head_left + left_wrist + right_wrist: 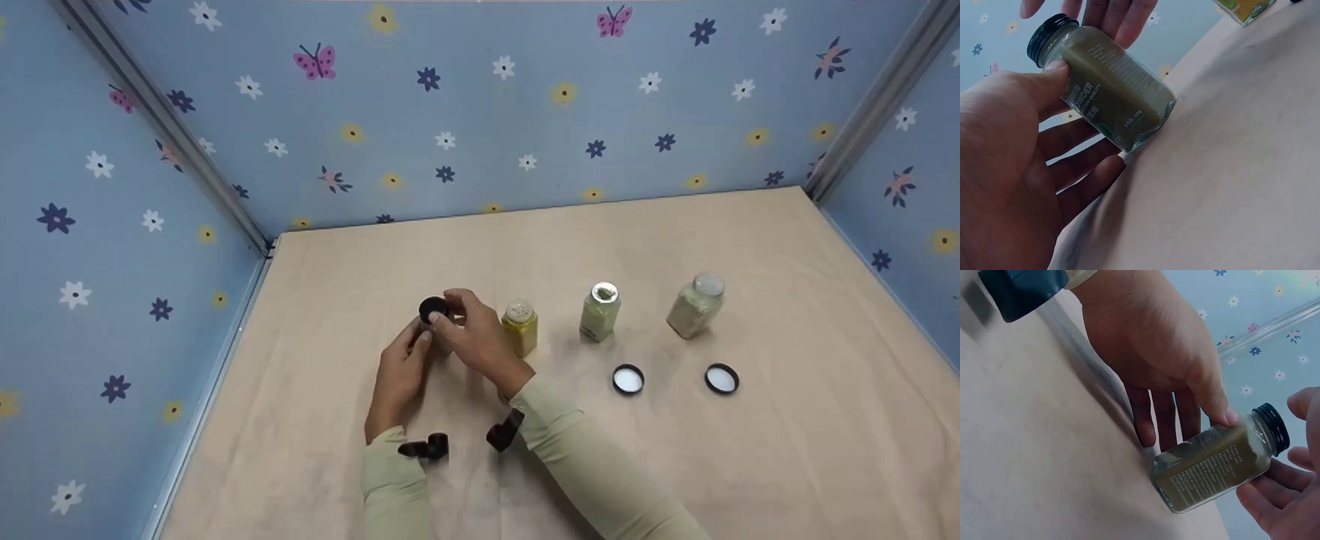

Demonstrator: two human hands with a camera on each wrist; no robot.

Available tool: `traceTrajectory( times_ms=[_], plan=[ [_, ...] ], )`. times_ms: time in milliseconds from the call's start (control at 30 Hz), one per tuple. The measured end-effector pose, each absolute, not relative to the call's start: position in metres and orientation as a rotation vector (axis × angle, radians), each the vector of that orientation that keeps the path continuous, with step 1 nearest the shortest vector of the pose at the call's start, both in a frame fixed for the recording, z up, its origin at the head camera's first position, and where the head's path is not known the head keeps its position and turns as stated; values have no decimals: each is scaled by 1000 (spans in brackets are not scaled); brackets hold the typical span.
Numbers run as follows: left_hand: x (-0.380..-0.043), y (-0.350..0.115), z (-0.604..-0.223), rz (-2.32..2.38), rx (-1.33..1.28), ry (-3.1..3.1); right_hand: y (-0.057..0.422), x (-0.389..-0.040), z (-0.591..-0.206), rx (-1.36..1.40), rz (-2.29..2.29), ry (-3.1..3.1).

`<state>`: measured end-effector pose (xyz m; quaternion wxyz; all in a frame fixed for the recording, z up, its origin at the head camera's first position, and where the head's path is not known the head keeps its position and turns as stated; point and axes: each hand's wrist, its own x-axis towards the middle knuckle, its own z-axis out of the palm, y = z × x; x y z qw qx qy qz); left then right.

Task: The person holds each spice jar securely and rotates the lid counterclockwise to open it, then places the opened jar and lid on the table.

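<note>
A glass spice jar (pixel 1112 84) of brown powder, its label reading partly "powder", has a black screw lid (pixel 433 309) on it. My left hand (pixel 399 379) grips this jar, thumb along its neck side and fingers behind; the jar leans in both wrist views, its base close to the tabletop. Around the lid my right hand (pixel 480 337) is spread. Its thumb stands apart from the lid in the right wrist view, while its fingers (pixel 1275 489) are right at the jar's shoulder. Just right of this hand stands a jar of yellow spice (pixel 521 330) with a perforated top.
Farther right stand a jar of green contents (pixel 599 315) with a silvery top and a pale greenish jar (pixel 694 307) with a whitish top. Two black-rimmed lids, one lid (pixel 628 380) and another lid (pixel 721 379), lie white side up in front. Flower-patterned walls (pixel 480 112) enclose the table.
</note>
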<state>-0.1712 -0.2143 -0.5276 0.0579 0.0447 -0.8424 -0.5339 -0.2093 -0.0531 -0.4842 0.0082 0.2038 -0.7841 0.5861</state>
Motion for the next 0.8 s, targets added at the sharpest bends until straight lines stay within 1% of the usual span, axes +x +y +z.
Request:
traceTrajectory(
  times_ms=[300,800],
  plan=[
    [-172,-216,-530,-1651,110,-2525,-56,-212,-493,605,1812,-2376],
    [-173,-216,-527,-1660,148,-2553,-61,-214,-490,581,1660,-2475]
  ],
)
